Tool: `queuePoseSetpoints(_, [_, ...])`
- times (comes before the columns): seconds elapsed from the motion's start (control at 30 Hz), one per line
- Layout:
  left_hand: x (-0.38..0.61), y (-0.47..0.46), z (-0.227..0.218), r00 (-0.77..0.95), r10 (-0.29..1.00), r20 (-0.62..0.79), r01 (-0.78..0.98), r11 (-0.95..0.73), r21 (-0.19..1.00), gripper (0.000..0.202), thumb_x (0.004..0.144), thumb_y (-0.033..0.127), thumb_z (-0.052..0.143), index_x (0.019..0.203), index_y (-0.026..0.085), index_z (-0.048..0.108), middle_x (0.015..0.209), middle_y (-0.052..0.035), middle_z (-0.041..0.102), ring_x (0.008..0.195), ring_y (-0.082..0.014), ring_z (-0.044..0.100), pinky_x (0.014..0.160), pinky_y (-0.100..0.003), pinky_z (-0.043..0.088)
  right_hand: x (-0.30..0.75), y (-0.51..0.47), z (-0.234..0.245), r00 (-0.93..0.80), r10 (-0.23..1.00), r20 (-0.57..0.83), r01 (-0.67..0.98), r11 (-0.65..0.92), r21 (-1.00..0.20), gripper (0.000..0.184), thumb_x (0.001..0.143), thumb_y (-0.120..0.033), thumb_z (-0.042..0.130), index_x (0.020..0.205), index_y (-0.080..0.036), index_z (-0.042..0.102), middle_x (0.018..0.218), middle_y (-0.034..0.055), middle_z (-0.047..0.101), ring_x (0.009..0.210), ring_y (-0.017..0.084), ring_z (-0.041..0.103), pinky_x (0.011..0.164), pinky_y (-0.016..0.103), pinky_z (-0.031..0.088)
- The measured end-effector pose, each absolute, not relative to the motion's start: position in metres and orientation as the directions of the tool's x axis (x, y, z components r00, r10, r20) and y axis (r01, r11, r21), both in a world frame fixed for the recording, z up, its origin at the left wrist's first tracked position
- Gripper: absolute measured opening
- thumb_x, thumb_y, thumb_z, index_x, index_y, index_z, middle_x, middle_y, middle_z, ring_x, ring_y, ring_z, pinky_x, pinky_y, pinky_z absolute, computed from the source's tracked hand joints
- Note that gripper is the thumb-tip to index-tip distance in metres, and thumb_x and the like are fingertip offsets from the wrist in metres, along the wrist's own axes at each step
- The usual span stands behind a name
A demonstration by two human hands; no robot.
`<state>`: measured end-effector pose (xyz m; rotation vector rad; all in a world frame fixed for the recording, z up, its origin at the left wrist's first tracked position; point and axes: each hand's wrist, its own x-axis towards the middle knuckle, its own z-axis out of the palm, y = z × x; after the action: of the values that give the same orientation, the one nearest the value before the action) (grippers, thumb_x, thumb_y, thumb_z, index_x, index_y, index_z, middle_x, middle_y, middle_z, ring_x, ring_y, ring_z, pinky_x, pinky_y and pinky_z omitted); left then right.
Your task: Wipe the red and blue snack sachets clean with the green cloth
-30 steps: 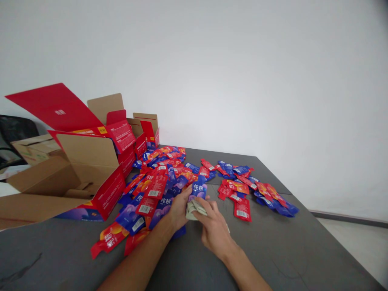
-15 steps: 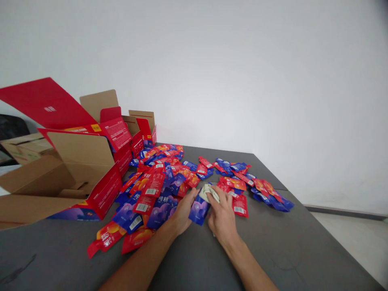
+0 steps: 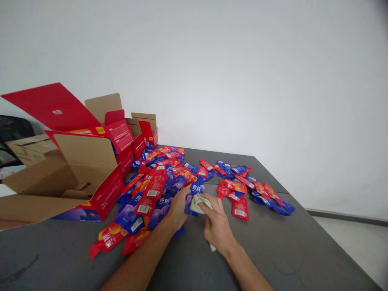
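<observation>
In the middle of the table, my left hand (image 3: 178,208) grips a blue pouch (image 3: 197,186) with white lettering by its left side. My right hand (image 3: 216,220) is closed on a pale cloth (image 3: 198,202), which it presses against the lower front of the pouch. A corner of the cloth hangs out below my right palm. Just left of my left hand spreads a heap of red and blue pouches (image 3: 156,188). To the right of my right hand lies a red pouch (image 3: 240,209) with a barcode label.
Open red cardboard boxes (image 3: 106,194) stand in a row on the left, their flaps raised. A smaller group of pouches (image 3: 266,196) lies toward the right table edge. A white wall (image 3: 227,81) rises behind the grey table (image 3: 273,250).
The cloth has moved from the top of the pouch down to its lower front, uncovering the lettering. Both hands have shifted slightly left.
</observation>
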<state>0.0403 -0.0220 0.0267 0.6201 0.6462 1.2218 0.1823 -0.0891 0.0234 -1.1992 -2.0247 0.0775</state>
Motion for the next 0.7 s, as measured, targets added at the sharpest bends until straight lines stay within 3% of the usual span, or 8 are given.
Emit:
queuePoseSetpoints(0.07, [0.033, -0.019, 0.030, 0.049, 0.994, -0.093, -0.542, 0.105, 0.834, 0.032, 0.077, 0.026, 0.063, 0.108, 0.018, 0.071, 0.101, -0.0053, 0.073, 0.089, -0.0190, 0.068, 0.082, -0.030, 0.053, 0.188, -0.084, 0.018, -0.187, 0.783, 0.593, 0.755, 0.500, -0.424, 0.067, 0.072, 0.008, 0.041, 0.125, -0.024, 0.065, 0.137, 0.0071, 0.053, 0.121, 0.025, 0.047, 0.100, 0.043, 0.047])
queuePoseSetpoints(0.17, [0.016, -0.014, 0.035, -0.111, 0.981, 0.160, -0.179, -0.178, 0.968, 0.041, 0.080, 0.028, 0.064, 0.121, 0.024, 0.068, 0.123, -0.0050, 0.067, 0.113, -0.0230, 0.061, 0.103, -0.037, 0.045, 0.200, -0.074, 0.009, -0.079, 0.785, 0.614, 0.823, 0.399, -0.404, 0.065, 0.070, 0.008, 0.040, 0.121, -0.021, 0.068, 0.134, 0.0090, 0.054, 0.121, 0.027, 0.047, 0.102, 0.047, 0.045])
queuePoseSetpoints(0.27, [-0.002, -0.008, 0.039, -0.160, 0.863, 0.480, 0.344, -0.407, 0.846, 0.046, 0.082, 0.027, 0.063, 0.127, 0.023, 0.063, 0.138, -0.0075, 0.057, 0.132, -0.0261, 0.047, 0.116, -0.042, 0.031, 0.212, -0.066, 0.002, -0.007, 0.797, 0.604, 0.884, 0.288, -0.369, 0.063, 0.068, 0.006, 0.043, 0.120, -0.019, 0.069, 0.132, 0.0110, 0.055, 0.119, 0.029, 0.048, 0.102, 0.050, 0.044])
queuePoseSetpoints(0.33, [-0.015, -0.003, 0.040, -0.158, 0.784, 0.600, 0.640, -0.381, 0.667, 0.043, 0.084, 0.026, 0.059, 0.127, 0.020, 0.063, 0.144, -0.0108, 0.051, 0.135, -0.0284, 0.042, 0.117, -0.045, 0.028, 0.219, -0.063, 0.001, 0.022, 0.805, 0.593, 0.912, 0.227, -0.342, 0.061, 0.069, 0.004, 0.044, 0.119, -0.018, 0.069, 0.131, 0.0128, 0.055, 0.118, 0.030, 0.049, 0.100, 0.049, 0.045])
queuePoseSetpoints(0.43, [-0.035, 0.006, 0.035, -0.175, 0.751, 0.637, 0.860, -0.198, 0.470, 0.040, 0.088, 0.024, 0.052, 0.126, 0.017, 0.063, 0.145, -0.0151, 0.048, 0.134, -0.0318, 0.042, 0.113, -0.049, 0.032, 0.225, -0.061, 0.001, 0.046, 0.801, 0.597, 0.939, 0.170, -0.300, 0.058, 0.070, 0.003, 0.045, 0.119, -0.018, 0.070, 0.129, 0.0137, 0.056, 0.113, 0.031, 0.051, 0.097, 0.048, 0.046])
queuePoseSetpoints(0.57, [-0.055, 0.019, 0.022, -0.192, 0.785, 0.590, 0.942, -0.021, 0.334, 0.037, 0.088, 0.020, 0.048, 0.120, 0.015, 0.067, 0.134, -0.0175, 0.056, 0.126, -0.0332, 0.049, 0.108, -0.050, 0.036, 0.234, -0.060, -0.001, 0.084, 0.778, 0.623, 0.958, 0.109, -0.266, 0.057, 0.068, 0.001, 0.048, 0.116, -0.020, 0.071, 0.126, 0.0119, 0.058, 0.104, 0.030, 0.053, 0.092, 0.044, 0.048])
queuePoseSetpoints(0.7, [-0.054, 0.023, 0.015, -0.176, 0.784, 0.595, 0.958, -0.004, 0.288, 0.035, 0.088, 0.020, 0.046, 0.113, 0.016, 0.070, 0.125, -0.0161, 0.063, 0.125, -0.0327, 0.050, 0.110, -0.053, 0.030, 0.243, -0.060, -0.004, 0.082, 0.780, 0.620, 0.967, 0.089, -0.240, 0.057, 0.063, 0.000, 0.051, 0.110, -0.023, 0.073, 0.118, 0.0109, 0.062, 0.101, 0.028, 0.055, 0.089, 0.041, 0.048])
